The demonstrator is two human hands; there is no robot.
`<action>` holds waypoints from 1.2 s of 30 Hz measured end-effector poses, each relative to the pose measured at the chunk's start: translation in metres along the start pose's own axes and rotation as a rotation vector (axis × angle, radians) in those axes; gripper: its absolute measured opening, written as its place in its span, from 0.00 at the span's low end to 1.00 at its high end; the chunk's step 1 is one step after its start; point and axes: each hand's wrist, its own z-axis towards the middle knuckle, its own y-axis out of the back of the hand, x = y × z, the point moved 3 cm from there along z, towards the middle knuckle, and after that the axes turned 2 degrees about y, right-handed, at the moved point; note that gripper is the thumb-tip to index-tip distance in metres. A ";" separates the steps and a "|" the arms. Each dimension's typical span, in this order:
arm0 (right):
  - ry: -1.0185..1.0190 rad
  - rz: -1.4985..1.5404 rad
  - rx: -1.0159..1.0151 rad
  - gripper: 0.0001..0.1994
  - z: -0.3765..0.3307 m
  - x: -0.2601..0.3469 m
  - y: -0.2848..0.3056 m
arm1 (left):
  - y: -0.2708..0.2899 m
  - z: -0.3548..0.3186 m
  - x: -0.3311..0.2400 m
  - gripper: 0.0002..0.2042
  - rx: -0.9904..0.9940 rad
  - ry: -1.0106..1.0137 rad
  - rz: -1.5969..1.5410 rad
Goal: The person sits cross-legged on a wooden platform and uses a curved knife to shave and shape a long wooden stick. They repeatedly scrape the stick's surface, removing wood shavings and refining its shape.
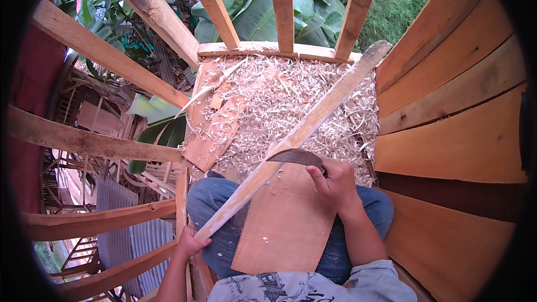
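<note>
My left hand [192, 241] is closed round the lower end of a long, narrow wooden strip [330, 103]. The strip slants up and to the right, past my knees and over the shavings. In my right hand [337, 185] is a knife [296, 157] with a dark, curved blade; its handle is mostly hidden by my fingers. The blade lies across the strip near its middle, apparently touching it. Across my lap, beneath the strip and the knife, rests a flat wooden board [285, 226].
Curly wood shavings [279, 100] cover the floor ahead, with loose flat wood pieces [224, 134] at their left. Wooden slats [106, 146] with gaps fence the left and front. A plank wall [447, 154] stands close on my right. Corrugated sheets [117, 207] show below at left.
</note>
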 end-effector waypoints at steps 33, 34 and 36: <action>-0.328 -0.192 -0.259 0.24 0.010 -0.042 0.034 | -0.003 -0.003 -0.001 0.17 -0.028 -0.065 0.022; -0.419 -0.131 -0.300 0.23 0.008 -0.054 0.038 | -0.003 -0.002 0.000 0.17 -0.025 -0.087 0.004; -0.295 -0.077 -0.208 0.22 0.002 -0.041 0.034 | -0.002 -0.002 0.005 0.18 -0.030 -0.064 0.025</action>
